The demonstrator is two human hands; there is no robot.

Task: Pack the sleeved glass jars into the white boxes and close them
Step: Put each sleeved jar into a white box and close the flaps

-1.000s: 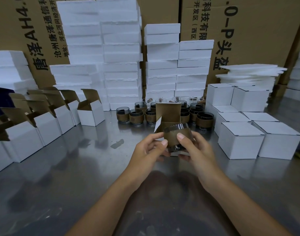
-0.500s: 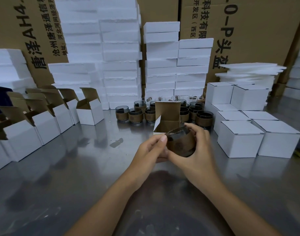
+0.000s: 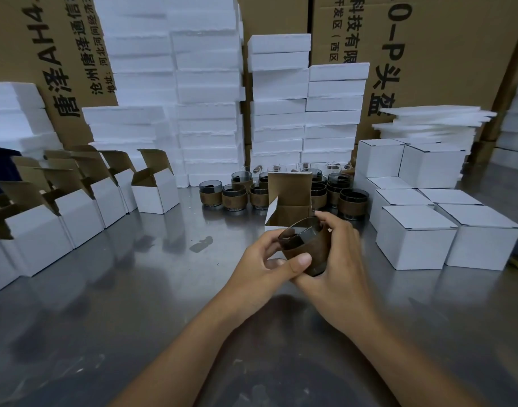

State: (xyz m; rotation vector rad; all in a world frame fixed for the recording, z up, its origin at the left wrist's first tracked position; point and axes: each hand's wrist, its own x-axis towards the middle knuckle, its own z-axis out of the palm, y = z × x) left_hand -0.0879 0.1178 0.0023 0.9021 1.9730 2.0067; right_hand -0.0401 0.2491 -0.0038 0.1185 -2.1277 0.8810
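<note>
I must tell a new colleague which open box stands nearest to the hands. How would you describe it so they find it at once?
On the steel table, find the cluster of sleeved jars in front of the foam stacks. Directly before that cluster stands one open white box. Unlike the row of open boxes on the left, it stands alone, brown lid flap straight up.

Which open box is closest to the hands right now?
The lone box mid-table, lid flap upright, just behind the jar that the left hand and right hand hold. The other open boxes stand in a row far left.
</note>
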